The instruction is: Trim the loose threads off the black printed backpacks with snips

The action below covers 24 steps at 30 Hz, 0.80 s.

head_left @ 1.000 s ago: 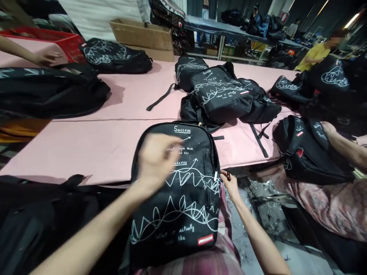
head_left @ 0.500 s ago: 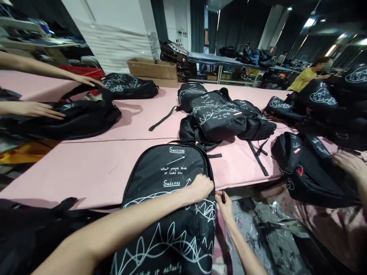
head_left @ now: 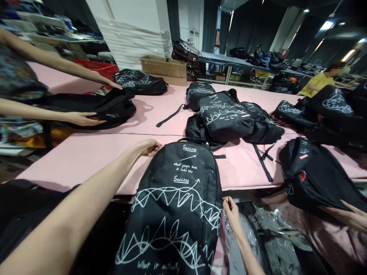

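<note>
A black backpack [head_left: 183, 214] with white scribbles and the word "Success" lies front panel up before me, its top over the table's edge. At its upper left rim, my left hand [head_left: 149, 147] is closed, the fingertips pinching the edge. My right hand [head_left: 232, 214] is beside the bag's right side, closed around a small dark tool [head_left: 229, 203] whose kind I cannot make out. The backpack's lower end runs out of view.
Several matching backpacks [head_left: 226, 118] are piled on the pink table [head_left: 109, 152]. At left, a co-worker's hands [head_left: 86, 118] handle another black bag; at right, another person's hand [head_left: 348, 214] touches a backpack [head_left: 323, 179]. Clear plastic [head_left: 269, 221] lies below the table edge. A cardboard box [head_left: 164, 69] stands behind.
My left hand has moved from the backpack's right side across to its upper left rim. My right hand stays by the right side. The co-worker's hands at left have shifted along their bag.
</note>
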Motion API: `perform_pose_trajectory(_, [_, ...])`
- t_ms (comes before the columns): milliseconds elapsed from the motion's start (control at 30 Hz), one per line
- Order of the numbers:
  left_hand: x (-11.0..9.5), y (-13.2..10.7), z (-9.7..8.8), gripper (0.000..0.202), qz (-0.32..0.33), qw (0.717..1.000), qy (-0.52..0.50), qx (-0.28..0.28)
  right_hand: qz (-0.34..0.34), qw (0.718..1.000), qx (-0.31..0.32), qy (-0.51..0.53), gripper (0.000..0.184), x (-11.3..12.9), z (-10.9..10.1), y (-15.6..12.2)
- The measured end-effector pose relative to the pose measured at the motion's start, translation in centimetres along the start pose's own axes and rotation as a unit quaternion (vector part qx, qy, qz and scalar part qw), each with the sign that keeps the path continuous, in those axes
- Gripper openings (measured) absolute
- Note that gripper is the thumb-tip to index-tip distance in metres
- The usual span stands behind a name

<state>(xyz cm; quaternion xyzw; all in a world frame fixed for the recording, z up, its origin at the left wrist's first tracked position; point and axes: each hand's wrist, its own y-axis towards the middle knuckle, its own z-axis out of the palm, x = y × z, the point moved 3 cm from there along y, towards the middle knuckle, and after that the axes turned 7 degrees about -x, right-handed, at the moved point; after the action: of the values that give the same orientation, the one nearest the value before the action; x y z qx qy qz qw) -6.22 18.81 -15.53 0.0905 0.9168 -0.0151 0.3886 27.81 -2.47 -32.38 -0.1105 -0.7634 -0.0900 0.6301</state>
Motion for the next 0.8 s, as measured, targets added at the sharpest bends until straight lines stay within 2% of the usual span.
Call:
perform_pose_trajectory(33, [2.8, -2.1, 0.2, 0.039, -0.129, 0.986, -0.098, 0.035, 0.005, 1.0, -0.009, 0.001, 0.028, -0.3, 0.0, 0.1])
perform_pose_trajectory(67, [5.3, -4.5, 0.6, 0.036, -0.229, 0.956, -0.179, 0.046, 0.008, 1.0, -0.021, 0.003, 0.029, -0.6, 0.0, 0.1])
perform_pose_trajectory(133, [8.5, -9.2, 1.7, 0.031, -0.287, 0.929, -0.23, 0.038, 0.017, 0.999, -0.048, 0.002, 0.03, -0.8, 0.0, 0.2])
perform_pose_trajectory(200, [10.1, -13.5, 3.1, 0.034, -0.292, 0.923, -0.251, 0.006, 0.024, 0.996, -0.082, -0.008, 0.031, -0.6, -0.2, 0.2])
perform_pose_trajectory(300, [10.5, -17.6, 4.2, 0.04, -0.233, 0.931, -0.28, -0.028, 0.015, 0.989, -0.145, -0.031, 0.034, 1.2, -0.7, -0.1])
perform_pose_trajectory(333, [10.3, -18.2, 4.1, 0.039, -0.205, 0.939, -0.275, -0.017, 0.004, 0.986, -0.162, -0.041, 0.034, 2.3, -0.6, -0.4])
perform_pose_trajectory(400, [10.2, -18.8, 3.4, 0.033, -0.16, 0.959, -0.231, 0.042, -0.024, 0.984, -0.168, -0.062, 0.033, 4.7, 0.2, -1.6])
perform_pose_trajectory(467, [10.2, -18.7, 2.5, 0.023, -0.129, 0.971, -0.173, 0.104, -0.061, 0.988, -0.117, -0.086, 0.029, 7.0, 2.2, -3.5])
perform_pose_trajectory(533, [10.3, -18.2, 1.9, 0.016, -0.098, 0.978, -0.128, 0.13, -0.11, 0.987, -0.021, -0.116, 0.023, 8.5, 4.8, -5.9])
perform_pose_trajectory(667, [10.3, -17.8, 2.1, 0.013, -0.052, 0.988, -0.097, 0.106, -0.22, 0.949, 0.169, -0.149, 0.019, 9.3, 9.3, -10.5])
perform_pose_trajectory(733, [10.5, -17.9, 2.4, 0.015, -0.048, 0.991, -0.09, 0.082, -0.243, 0.925, 0.243, -0.16, 0.018, 8.9, 10.4, -12.0])
perform_pose_trajectory(800, [10.7, -18.0, 2.5, 0.018, -0.044, 0.994, -0.077, 0.068, -0.242, 0.908, 0.287, -0.184, 0.019, 8.4, 10.9, -12.8])
